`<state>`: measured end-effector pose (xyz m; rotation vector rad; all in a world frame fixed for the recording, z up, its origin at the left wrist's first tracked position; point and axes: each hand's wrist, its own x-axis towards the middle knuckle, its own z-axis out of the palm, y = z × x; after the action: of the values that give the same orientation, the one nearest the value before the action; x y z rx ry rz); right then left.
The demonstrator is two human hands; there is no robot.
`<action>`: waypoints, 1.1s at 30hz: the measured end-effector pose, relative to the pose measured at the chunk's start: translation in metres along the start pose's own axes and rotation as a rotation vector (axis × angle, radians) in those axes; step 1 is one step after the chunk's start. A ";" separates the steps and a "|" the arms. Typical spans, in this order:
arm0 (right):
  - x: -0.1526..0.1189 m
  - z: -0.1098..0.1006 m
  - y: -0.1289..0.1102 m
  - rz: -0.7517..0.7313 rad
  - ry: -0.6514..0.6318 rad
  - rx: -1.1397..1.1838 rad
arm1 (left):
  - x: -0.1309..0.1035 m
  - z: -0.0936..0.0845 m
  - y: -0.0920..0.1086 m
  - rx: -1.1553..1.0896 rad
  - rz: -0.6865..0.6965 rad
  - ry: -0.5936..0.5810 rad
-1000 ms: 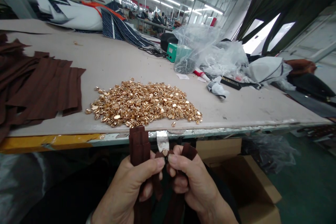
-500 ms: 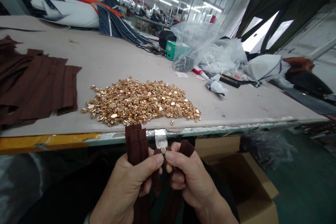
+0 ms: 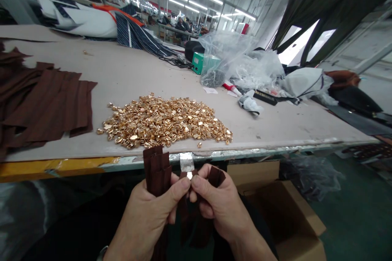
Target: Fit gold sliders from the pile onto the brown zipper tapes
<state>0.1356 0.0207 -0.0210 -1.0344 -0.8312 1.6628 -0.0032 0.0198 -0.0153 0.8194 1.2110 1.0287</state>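
My left hand [image 3: 147,210] is closed around a bundle of brown zipper tapes [image 3: 157,171], whose upper ends stick up above the fingers. My right hand [image 3: 223,206] pinches another length of brown zipper tape [image 3: 216,177]. The two thumbs nearly meet at a small shiny gold zipper slider [image 3: 189,175], which sits against the tape between them. Just behind the slider a silver-wrapped tab [image 3: 186,162] stands at the table edge. Lower parts of the tapes hang below my hands in shadow. Fingertips under the slider are partly hidden.
A heap of gold zipper sliders [image 3: 165,122] lies on the table [image 3: 101,65], with stacked brown tapes [image 3: 52,106] to its left. Plastic bags [image 3: 241,63], a green box [image 3: 198,62] and a white cloth [image 3: 249,102] lie farther back. An open carton [image 3: 294,208] stands below right.
The gold slider now catches the light brightly, and my thumbs stay close beside it. The view has shifted slightly. Both hands keep their hold on the tapes.
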 end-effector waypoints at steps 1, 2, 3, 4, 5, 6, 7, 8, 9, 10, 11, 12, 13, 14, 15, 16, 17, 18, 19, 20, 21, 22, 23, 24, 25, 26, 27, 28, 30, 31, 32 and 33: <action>0.000 -0.002 0.002 -0.016 0.003 -0.018 | -0.001 -0.001 -0.002 0.011 -0.001 0.001; -0.001 -0.003 0.003 -0.024 0.007 -0.027 | -0.002 -0.002 -0.004 0.022 -0.006 -0.003; -0.001 -0.005 0.004 -0.028 0.009 -0.029 | -0.002 -0.003 -0.006 0.035 -0.010 -0.011; -0.002 -0.006 0.005 -0.028 0.009 -0.029 | -0.003 -0.004 -0.008 0.047 -0.012 -0.019; -0.002 -0.006 0.005 -0.025 0.006 -0.030 | -0.003 -0.005 -0.010 0.059 -0.011 -0.023; -0.003 -0.006 0.005 -0.019 0.003 -0.029 | -0.004 -0.005 -0.011 0.068 -0.004 -0.024; -0.003 -0.005 0.004 -0.015 0.001 -0.026 | -0.004 -0.005 -0.012 0.074 0.007 -0.018; -0.003 -0.004 0.003 -0.013 0.003 -0.018 | -0.003 -0.005 -0.012 0.072 0.020 -0.006; -0.002 -0.003 0.003 -0.017 0.007 -0.012 | -0.003 -0.004 -0.011 0.065 0.032 0.004; -0.002 -0.002 0.003 -0.024 0.017 -0.009 | -0.003 -0.003 -0.010 0.055 0.042 0.005; -0.001 -0.001 0.003 -0.031 0.027 -0.012 | -0.003 -0.002 -0.008 0.043 0.049 0.007; -0.001 0.000 0.003 -0.037 0.036 -0.023 | -0.002 -0.001 -0.007 0.032 0.051 0.009; 0.000 0.000 0.003 -0.041 0.039 -0.039 | -0.003 0.000 -0.005 0.027 0.047 0.005; 0.000 -0.001 0.004 -0.044 0.040 -0.059 | -0.003 0.000 -0.004 0.028 0.040 -0.006; 0.001 -0.002 0.004 -0.047 0.041 -0.079 | -0.004 0.000 -0.004 0.037 0.032 -0.014; 0.001 -0.003 0.003 -0.051 0.043 -0.101 | -0.004 0.000 -0.004 0.049 0.022 -0.022; 0.001 -0.004 0.001 -0.066 0.053 -0.131 | -0.005 0.000 -0.005 0.065 0.012 -0.028; 0.001 -0.005 -0.001 -0.090 0.071 -0.173 | -0.005 -0.001 -0.005 0.082 0.004 -0.033; 0.001 -0.005 -0.005 -0.123 0.092 -0.229 | -0.006 -0.001 -0.006 0.094 -0.003 -0.033; 0.002 -0.004 -0.010 -0.160 0.110 -0.298 | -0.006 -0.001 -0.007 0.100 -0.005 -0.031; 0.002 -0.002 -0.014 -0.197 0.119 -0.370 | -0.006 -0.001 -0.008 0.102 -0.009 -0.031; 0.002 0.000 -0.019 -0.223 0.118 -0.436 | -0.006 -0.001 -0.009 0.099 -0.013 -0.036; 0.003 0.002 -0.023 -0.236 0.106 -0.487 | -0.006 -0.001 -0.009 0.086 -0.018 -0.039; 0.003 0.005 -0.026 -0.232 0.086 -0.522 | -0.006 0.000 -0.009 0.066 -0.027 -0.049; 0.003 0.008 -0.028 -0.224 0.072 -0.549 | -0.006 0.000 -0.009 0.039 -0.042 -0.063; 0.003 0.011 -0.029 -0.220 0.067 -0.582 | -0.006 0.001 -0.008 0.009 -0.058 -0.079; 0.003 0.013 -0.029 -0.229 0.077 -0.633 | -0.006 0.002 -0.008 -0.020 -0.072 -0.093; 0.004 0.016 -0.029 -0.257 0.098 -0.707 | -0.007 0.003 -0.007 -0.043 -0.083 -0.098; 0.006 0.020 -0.031 -0.383 0.174 -0.914 | -0.007 0.004 -0.006 -0.074 -0.093 -0.083; 0.009 0.022 -0.032 -0.469 0.220 -1.026 | -0.006 0.005 -0.005 -0.097 -0.096 -0.070; 0.013 0.024 -0.035 -0.552 0.268 -1.124 | -0.006 0.006 -0.004 -0.125 -0.103 -0.060; 0.018 0.025 -0.038 -0.624 0.314 -1.200 | -0.005 0.007 -0.003 -0.155 -0.118 -0.054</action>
<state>0.1237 0.0481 0.0183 -1.5185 -1.7646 0.3441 0.0043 0.0140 -0.0152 0.6437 1.1059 0.9842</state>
